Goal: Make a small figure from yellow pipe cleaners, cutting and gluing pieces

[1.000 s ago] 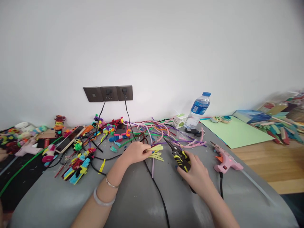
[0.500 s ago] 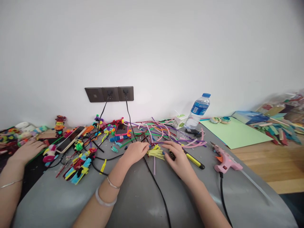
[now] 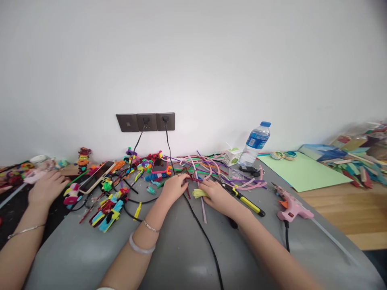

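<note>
My left hand rests on the grey table, its fingers curled over the pile of coloured pipe cleaners. Beside it my right hand presses down on a small bundle of yellow pipe cleaner pieces, fingers bent over it. The two hands almost touch. The black and yellow pliers lie on the table just right of my right hand, not held. A black cable runs between my arms towards me.
Another person's hand lies at the left by coloured craft figures and a phone. A pink glue gun, water bottle, small carton, green sheet and wall sockets are around.
My right hand put down the pliers and moved left onto the yellow pieces. Another person's hand came in at the left. The view shifted slightly.
</note>
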A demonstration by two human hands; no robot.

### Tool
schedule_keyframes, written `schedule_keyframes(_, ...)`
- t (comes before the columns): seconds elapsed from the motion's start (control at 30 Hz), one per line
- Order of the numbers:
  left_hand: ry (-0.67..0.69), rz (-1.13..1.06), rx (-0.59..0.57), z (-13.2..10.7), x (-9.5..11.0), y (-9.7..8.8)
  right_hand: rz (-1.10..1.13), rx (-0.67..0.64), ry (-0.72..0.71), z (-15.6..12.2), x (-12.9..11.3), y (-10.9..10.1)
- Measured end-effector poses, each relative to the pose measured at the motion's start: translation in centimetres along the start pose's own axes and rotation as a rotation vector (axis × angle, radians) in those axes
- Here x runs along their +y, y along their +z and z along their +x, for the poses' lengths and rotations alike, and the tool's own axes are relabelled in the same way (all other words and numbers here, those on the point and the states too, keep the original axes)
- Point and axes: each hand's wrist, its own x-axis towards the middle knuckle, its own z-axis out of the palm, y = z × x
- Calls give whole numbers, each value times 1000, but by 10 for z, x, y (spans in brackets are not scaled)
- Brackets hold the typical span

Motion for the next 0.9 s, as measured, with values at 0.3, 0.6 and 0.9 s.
schedule_keyframes(0.3,157,-308,161,4,-1,2,677,-40,71,9,31,-6)
schedule_keyframes(0.6,365,-372,-2,1,-2,4,601,-76,36,30,31,-12)
schedule_keyframes(0.9,338,-293,8,2,-4,10,427,88,14,33,39,-9)
